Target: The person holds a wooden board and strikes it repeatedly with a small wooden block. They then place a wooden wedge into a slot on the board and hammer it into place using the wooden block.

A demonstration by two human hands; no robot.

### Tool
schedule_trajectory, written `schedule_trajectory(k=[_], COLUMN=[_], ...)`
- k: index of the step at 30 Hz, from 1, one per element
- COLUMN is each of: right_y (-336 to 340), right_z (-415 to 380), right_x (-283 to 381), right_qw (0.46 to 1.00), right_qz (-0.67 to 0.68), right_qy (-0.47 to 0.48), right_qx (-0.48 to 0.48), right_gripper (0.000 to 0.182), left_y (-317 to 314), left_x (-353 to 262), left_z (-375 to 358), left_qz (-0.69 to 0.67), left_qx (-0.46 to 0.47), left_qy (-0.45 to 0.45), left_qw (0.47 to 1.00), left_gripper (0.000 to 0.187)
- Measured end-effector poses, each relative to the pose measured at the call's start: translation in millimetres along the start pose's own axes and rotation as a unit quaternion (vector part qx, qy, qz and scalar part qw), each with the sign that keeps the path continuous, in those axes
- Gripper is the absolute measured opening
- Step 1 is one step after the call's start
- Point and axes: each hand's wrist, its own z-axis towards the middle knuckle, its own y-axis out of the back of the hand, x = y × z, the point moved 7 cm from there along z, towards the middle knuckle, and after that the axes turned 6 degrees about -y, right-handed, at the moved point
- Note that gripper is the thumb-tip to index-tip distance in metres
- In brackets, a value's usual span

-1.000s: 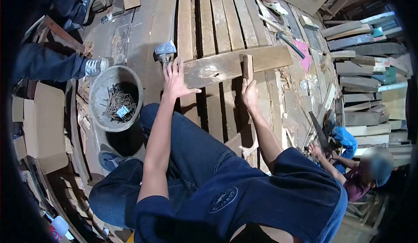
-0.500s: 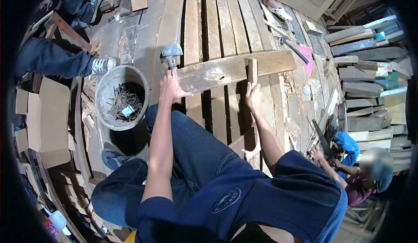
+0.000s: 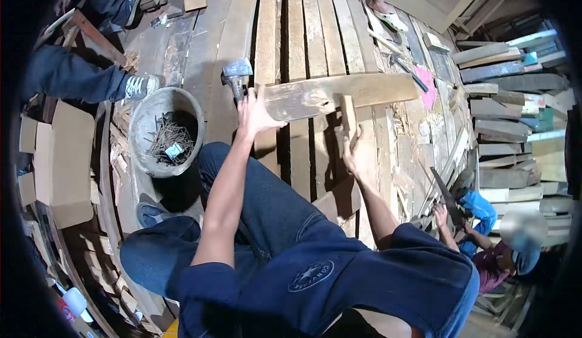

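A long wooden plank (image 3: 370,89) lies crosswise over several floor boards in front of me. My left hand (image 3: 256,119) grips its left end, with the fingers at the edge and the thumb along the near side. A hammer-like tool with a blue-grey metal head (image 3: 237,68) lies just beyond that hand; part of its handle is hidden. My right hand (image 3: 356,153) holds a short wooden block (image 3: 348,117) at its lower part, and the block's top end overlaps the plank's near edge. Some fingers are hidden behind the block.
A grey bucket of nails (image 3: 136,138) stands left of my knee. Another hammer (image 3: 410,73) lies near pink paper (image 3: 427,89). A co-worker (image 3: 491,253) with a saw (image 3: 447,195) sits at right; other people's legs show at the top. Stacked timber (image 3: 503,132) lines the right side.
The plank and my left hand have shifted slightly right. My right hand has dropped a little toward me, and the block has come down and tilted with it.
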Motion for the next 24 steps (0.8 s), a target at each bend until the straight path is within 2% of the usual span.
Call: schedule_trajectory(k=[1,2,4,6,7,8,10,11,13,14,16,17,18,21,22,24], right_y=[-3.5,-10.2,-16.1,0.8,0.5,2.4,-4.1,-5.0,-36.3,-46.2,-27.1,-11.9,-3.5,-8.8,-19.0,-49.2], right_z=[-7.0,-10.0,-18.6,-13.7,-1.7,9.6,20.3,8.7,-7.7,-12.5,-6.9,2.3,15.0,18.3,7.3,-13.7], right_x=[2.9,-1.4,10.0,23.8,18.4,-8.3,-8.5,8.6,16.7,11.0,14.0,14.8,-1.5,-7.9,3.0,11.0], right_qw=[0.998,0.997,0.989,0.962,0.991,0.990,0.993,0.991,0.988,0.983,0.975,0.978,0.983,0.993,0.997,0.981], right_qz=[-0.017,-0.039,-0.081,-0.247,-0.076,-0.130,-0.106,-0.126,-0.090,-0.088,-0.152,-0.137,-0.161,-0.112,-0.048,-0.089], right_qy=[0.054,0.062,0.082,0.082,0.106,0.046,-0.012,0.039,0.117,0.087,0.117,0.126,0.048,0.009,0.050,0.147], right_qx=[-0.009,0.026,0.095,0.082,0.012,0.023,0.041,0.023,0.051,0.138,0.112,0.091,0.071,0.037,0.014,0.089], right_gripper=[0.070,0.073,0.081,0.080,0.081,0.079,0.080,0.082,0.084,0.084,0.082,0.080,0.077,0.077,0.078,0.078], left_y=[-7.2,-13.1,-22.5,-25.8,-24.7,-22.9,-24.5,-26.0,-26.3,-25.6,-25.2,-23.8,-23.9,-28.1,-25.2,-22.0], left_x=[-7.7,-13.8,-17.5,-18.6,-20.4,-20.8,-17.1,-15.3,-8.6,-5.3,-1.0,-0.8,-0.4,0.5,-3.2,-3.8], left_z=[1.9,3.7,3.4,2.8,3.2,3.0,2.3,2.3,-0.6,-1.1,0.2,0.1,-1.8,-0.9,-0.8,0.9], left_qz=[-0.024,-0.049,-0.055,-0.041,-0.044,-0.046,-0.060,-0.067,-0.097,-0.123,-0.131,-0.138,-0.147,-0.157,-0.164,-0.160], left_qx=[0.029,0.057,0.036,0.029,0.032,0.034,0.053,0.062,0.070,0.086,0.069,0.056,0.044,0.038,0.043,0.020], left_qy=[0.014,0.028,0.022,0.025,0.022,0.021,0.024,0.023,0.011,0.007,-0.003,-0.011,-0.020,-0.023,-0.016,-0.027], left_qw=[0.999,0.997,0.998,0.998,0.998,0.998,0.997,0.996,0.993,0.989,0.989,0.989,0.988,0.987,0.985,0.987], left_gripper=[0.131,0.132,0.133,0.134,0.137,0.140,0.146,0.148,0.156,0.157,0.152,0.149,0.147,0.134,0.131,0.129])
